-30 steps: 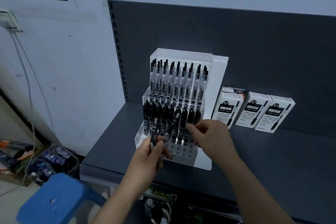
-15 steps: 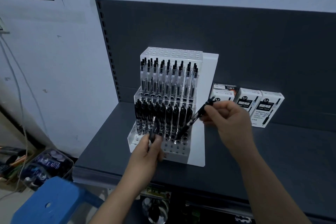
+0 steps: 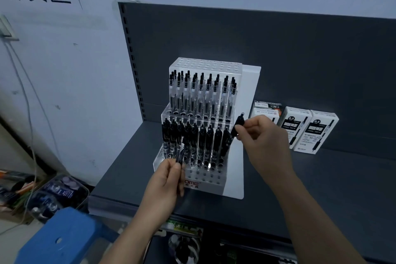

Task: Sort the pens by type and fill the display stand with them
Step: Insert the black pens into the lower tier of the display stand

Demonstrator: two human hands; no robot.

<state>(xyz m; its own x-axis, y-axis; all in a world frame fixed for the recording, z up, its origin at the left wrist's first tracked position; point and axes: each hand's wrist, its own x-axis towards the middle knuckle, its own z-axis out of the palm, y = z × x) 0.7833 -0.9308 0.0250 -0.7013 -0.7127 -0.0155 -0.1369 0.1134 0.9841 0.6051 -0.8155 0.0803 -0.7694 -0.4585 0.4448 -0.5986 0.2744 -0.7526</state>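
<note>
A tiered white and clear display stand point(image 3: 249, 96) sits on the dark grey shelf point(image 3: 321, 182). Its upper tier holds several clear-barrelled pens point(image 3: 201, 94); its middle tier holds several black pens point(image 3: 192, 137). My left hand point(image 3: 165, 186) grips one or two black pens point(image 3: 179, 152) upright in front of the stand's lower left. My right hand point(image 3: 265, 139) pinches the top of a single black pen point(image 3: 236, 129), which slants down into the right end of the middle tier.
Several white pen boxes point(image 3: 308, 128) stand against the shelf's back panel point(image 3: 300, 60) to the right of the stand. A blue stool point(image 3: 57, 240) is at lower left. A clear bin of items point(image 3: 57, 195) sits on the floor beside the wall.
My right hand took a black pen from beside my left hand, carried it up and right, and now lowers its tip into the right end of the middle tier. My left hand stayed put.
</note>
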